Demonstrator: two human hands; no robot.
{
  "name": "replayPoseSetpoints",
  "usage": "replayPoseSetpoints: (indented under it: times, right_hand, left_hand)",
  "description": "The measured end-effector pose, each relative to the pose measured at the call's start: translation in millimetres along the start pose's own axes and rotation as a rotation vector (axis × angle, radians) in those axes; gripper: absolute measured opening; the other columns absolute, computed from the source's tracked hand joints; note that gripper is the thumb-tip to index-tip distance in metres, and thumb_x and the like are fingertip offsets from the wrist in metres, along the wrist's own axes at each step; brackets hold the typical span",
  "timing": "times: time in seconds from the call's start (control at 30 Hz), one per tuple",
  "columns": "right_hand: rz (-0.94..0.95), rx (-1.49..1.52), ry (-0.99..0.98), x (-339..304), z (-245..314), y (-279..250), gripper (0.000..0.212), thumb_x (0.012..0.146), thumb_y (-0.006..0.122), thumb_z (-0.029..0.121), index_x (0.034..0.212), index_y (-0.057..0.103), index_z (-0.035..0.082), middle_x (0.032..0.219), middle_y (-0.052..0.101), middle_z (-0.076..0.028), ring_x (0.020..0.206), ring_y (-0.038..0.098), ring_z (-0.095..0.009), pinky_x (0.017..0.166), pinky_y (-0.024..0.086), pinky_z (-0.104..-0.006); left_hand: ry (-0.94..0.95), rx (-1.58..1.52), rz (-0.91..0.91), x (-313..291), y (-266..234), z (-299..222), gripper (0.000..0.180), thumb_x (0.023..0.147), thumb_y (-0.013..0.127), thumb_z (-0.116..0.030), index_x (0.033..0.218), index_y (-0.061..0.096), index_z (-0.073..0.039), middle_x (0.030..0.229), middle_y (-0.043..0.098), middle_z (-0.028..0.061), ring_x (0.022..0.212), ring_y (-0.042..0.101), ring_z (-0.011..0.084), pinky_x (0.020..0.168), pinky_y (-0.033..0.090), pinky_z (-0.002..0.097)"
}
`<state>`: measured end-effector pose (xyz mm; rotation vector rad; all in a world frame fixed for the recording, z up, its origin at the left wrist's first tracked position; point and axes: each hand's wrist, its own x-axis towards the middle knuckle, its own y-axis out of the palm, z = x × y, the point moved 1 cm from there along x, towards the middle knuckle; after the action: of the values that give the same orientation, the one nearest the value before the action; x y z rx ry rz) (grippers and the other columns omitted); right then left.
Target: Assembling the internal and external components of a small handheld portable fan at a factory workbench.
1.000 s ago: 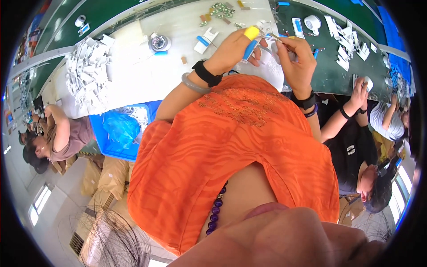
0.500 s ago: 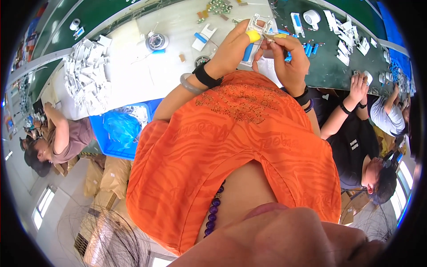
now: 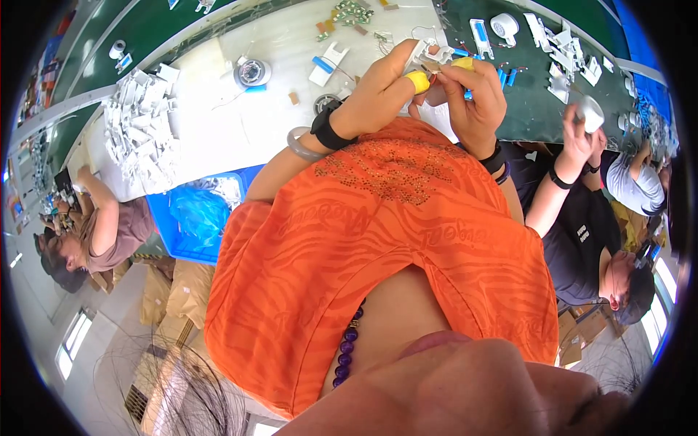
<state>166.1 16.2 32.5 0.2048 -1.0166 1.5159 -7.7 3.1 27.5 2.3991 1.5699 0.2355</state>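
Note:
Above the near edge of the table, my left hand [image 3: 382,87] grips a white plastic housing [image 3: 422,57], a small frame with cut-outs. A yellow cover wraps a fingertip of that hand. Close against it on the right, my right hand [image 3: 476,98] has its fingers pinched together at the housing's edge, with another yellow cover on a finger. Whatever small piece lies between those fingertips is too small and hidden to make out. Behind the hands, blue cylindrical cells [image 3: 503,75] with thin wires lie on the green mat.
White plastic parts [image 3: 142,127] are heaped at the left, near a blue bin [image 3: 163,225] holding a blue bag. A round fan-like unit [image 3: 252,73] and a white holder [image 3: 329,64] lie on the white sheet. Co-workers sit on both sides; one at right lifts a white cylinder [image 3: 590,112].
My hands have tilted the housing, so its blue cell no longer shows. The co-worker on the right has raised the white cylinder off the table.

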Motion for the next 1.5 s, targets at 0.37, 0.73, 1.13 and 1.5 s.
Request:
replayPoseSetpoints:
  times: [0.37,0.73,1.13,1.5]
  right_hand:
    - [0.004,-0.004,0.035,-3.8,-2.0,1.0,0.026,0.072,0.076,-0.004,0.095,0.069,0.006,0.085,0.059,-0.009,0.072,0.060,-0.022,0.060,0.048,-0.0297]
    - [0.062,-0.044,0.026,-3.5,-4.9,0.2,0.026,0.070,0.075,-0.002,0.094,0.069,0.007,0.083,0.059,-0.009,0.078,0.059,-0.026,0.067,0.049,-0.0344]
    - [0.072,-0.041,0.052,-9.8,-25.2,22.5,0.019,0.074,0.073,0.004,0.092,0.068,0.008,0.081,0.061,-0.009,0.072,0.059,-0.025,0.062,0.046,-0.0343]
    - [0.047,-0.617,0.239,-30.2,-179.4,-73.0,0.018,0.086,0.061,0.005,0.102,0.067,0.012,0.091,0.067,-0.008,0.082,0.065,-0.030,0.071,0.052,-0.0384]
  left_hand:
    - [0.057,0.136,-0.028,-2.1,-0.4,8.5,0.045,0.092,0.039,-0.006,0.136,0.041,0.002,0.093,0.057,0.0075,0.077,0.055,0.0124,0.064,0.050,0.0247]
    - [0.161,0.264,-0.091,-1.3,1.6,16.5,0.039,0.102,0.046,-0.021,0.136,0.044,-0.001,0.075,0.053,0.0000,0.061,0.049,0.0057,0.052,0.044,0.0203]
    - [0.013,0.318,-0.147,9.0,-14.7,31.9,0.030,0.096,0.045,-0.014,0.122,0.054,-0.002,0.073,0.060,0.0069,0.056,0.055,0.0118,0.051,0.046,0.0274]
    - [0.094,0.442,-0.496,89.2,-194.8,17.5,0.040,0.102,0.041,-0.030,0.129,0.052,-0.003,0.093,0.066,0.0103,0.067,0.062,0.0132,0.058,0.055,0.0288]
